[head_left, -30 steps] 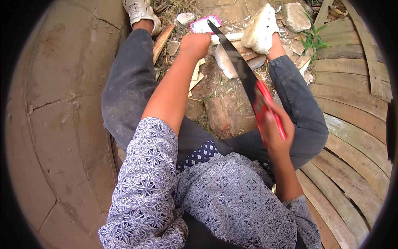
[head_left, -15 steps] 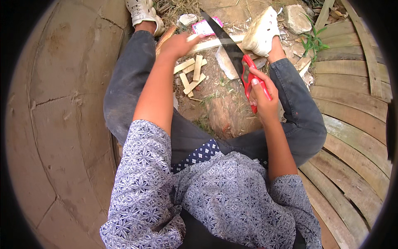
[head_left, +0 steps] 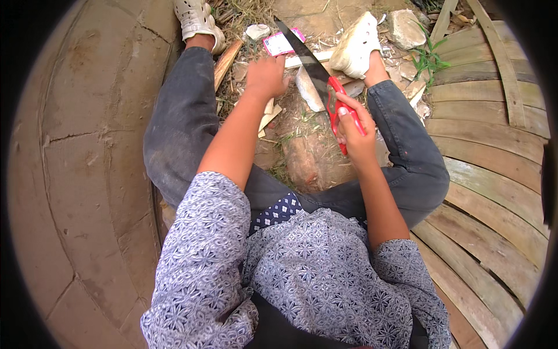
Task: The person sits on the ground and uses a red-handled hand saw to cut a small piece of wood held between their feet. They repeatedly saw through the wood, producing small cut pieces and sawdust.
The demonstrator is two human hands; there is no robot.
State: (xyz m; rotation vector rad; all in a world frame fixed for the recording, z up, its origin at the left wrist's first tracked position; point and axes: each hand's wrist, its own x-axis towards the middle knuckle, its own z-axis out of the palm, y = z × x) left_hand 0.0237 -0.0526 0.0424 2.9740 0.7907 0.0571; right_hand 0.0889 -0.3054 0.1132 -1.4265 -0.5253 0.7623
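My right hand (head_left: 356,125) is closed round the red handle of a handsaw (head_left: 317,72). The dark, tapering blade points up and to the left, crossing above a pale wooden strip (head_left: 295,60). At the strip's left end, my left hand (head_left: 267,77) is closed over it with the knuckles up; most of its fingertips are hidden. Just below that hand, short cut wood pieces (head_left: 269,118) lie on the ground, largely covered by the hand and wrist. The strip's right end reaches my right shoe (head_left: 357,46).
A pink-and-white packet (head_left: 283,42) lies beyond the strip, near the blade tip. Pale stones (head_left: 407,29) and a flat whitish slab (head_left: 309,90) are around the saw. Wooden slats (head_left: 488,145) curve along the right; a brown cracked wall (head_left: 93,163) stands at left.
My left hand has shifted right and slightly down, its outstretched finger now drawn in, covering the short wood pieces. The saw and right hand have shifted slightly left in the picture.
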